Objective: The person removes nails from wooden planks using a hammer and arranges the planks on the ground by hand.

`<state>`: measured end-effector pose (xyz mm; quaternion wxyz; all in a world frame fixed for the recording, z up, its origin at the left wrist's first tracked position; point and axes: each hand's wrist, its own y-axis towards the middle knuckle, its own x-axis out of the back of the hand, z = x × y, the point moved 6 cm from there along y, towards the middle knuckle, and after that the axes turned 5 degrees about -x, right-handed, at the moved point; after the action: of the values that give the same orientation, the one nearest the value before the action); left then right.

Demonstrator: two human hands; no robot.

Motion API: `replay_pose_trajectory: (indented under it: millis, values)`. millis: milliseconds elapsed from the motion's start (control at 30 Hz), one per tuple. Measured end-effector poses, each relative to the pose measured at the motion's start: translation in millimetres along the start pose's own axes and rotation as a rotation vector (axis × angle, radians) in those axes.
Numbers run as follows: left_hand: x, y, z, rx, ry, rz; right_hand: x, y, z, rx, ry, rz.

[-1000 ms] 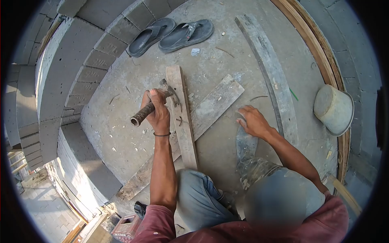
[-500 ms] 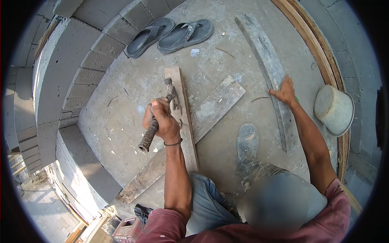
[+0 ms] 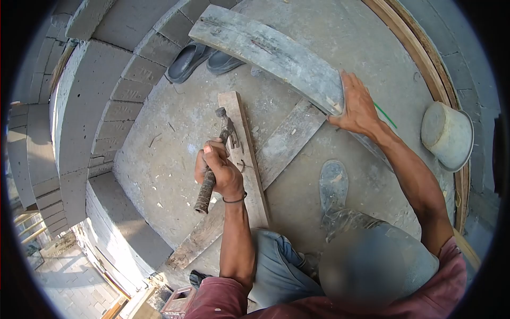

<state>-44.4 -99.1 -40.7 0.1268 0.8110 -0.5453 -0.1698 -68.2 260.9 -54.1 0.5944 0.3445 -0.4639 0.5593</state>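
Observation:
My left hand (image 3: 219,169) is wrapped round the handle of a claw hammer (image 3: 204,198), its head pointing away from me. The hammer is over a narrow board (image 3: 251,186) that lies across a wider board (image 3: 289,139); a nail (image 3: 243,166) shows on the narrow one. My right hand (image 3: 360,105) grips the near end of a long grey plank (image 3: 276,50), thumb below and fingers over the end. The plank's far end reaches over a pair of dark sandals (image 3: 186,63) and partly hides them. Another strip of grey wood (image 3: 371,146) shows beneath my right forearm.
An upturned pale bucket (image 3: 447,135) stands at the right by a curved-looking wooden edge (image 3: 425,58). Grey block walls (image 3: 127,94) line the left side. My boot (image 3: 333,183) rests on the concrete floor (image 3: 159,143), where small debris is scattered. A red crate (image 3: 179,300) sits at lower left.
My right hand has taken the grey plank by its end, raised it and swung it left over the sandals. My left hand keeps the hammer above the narrow board.

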Motion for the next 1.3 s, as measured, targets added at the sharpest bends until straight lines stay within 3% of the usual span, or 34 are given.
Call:
replay_pose_trajectory:
  millis: [133,267,367,533,900,1167,1300]
  values:
    - [-10.7,-19.5,-14.9,-0.06,0.198,0.088,-27.2,20.0,38.1,0.117,-0.077,0.097]
    - [-10.2,-20.7,-18.3,-0.081,0.202,0.145,-36.4,36.6,55.9,0.196,-0.157,0.168]
    - [-7.1,-19.9,-18.3,-0.096,0.199,0.144,-27.9,45.3,59.2,0.33,-0.231,0.085]
    - [-1.8,-35.3,-21.0,-0.138,0.251,0.261,-32.0,44.5,71.9,0.594,-0.316,0.215]
    - [-11.1,-51.1,-32.9,-0.181,0.331,0.369,-56.9,68.3,64.9,0.54,-0.29,0.321]
    - [-16.9,-39.1,-29.2,-0.06,0.371,0.207,-53.7,67.1,75.6,0.49,-0.315,0.347]
    - [-20.3,-30.6,-28.6,-0.049,0.372,0.17,-47.6,75.9,89.9,0.522,-0.486,0.251]
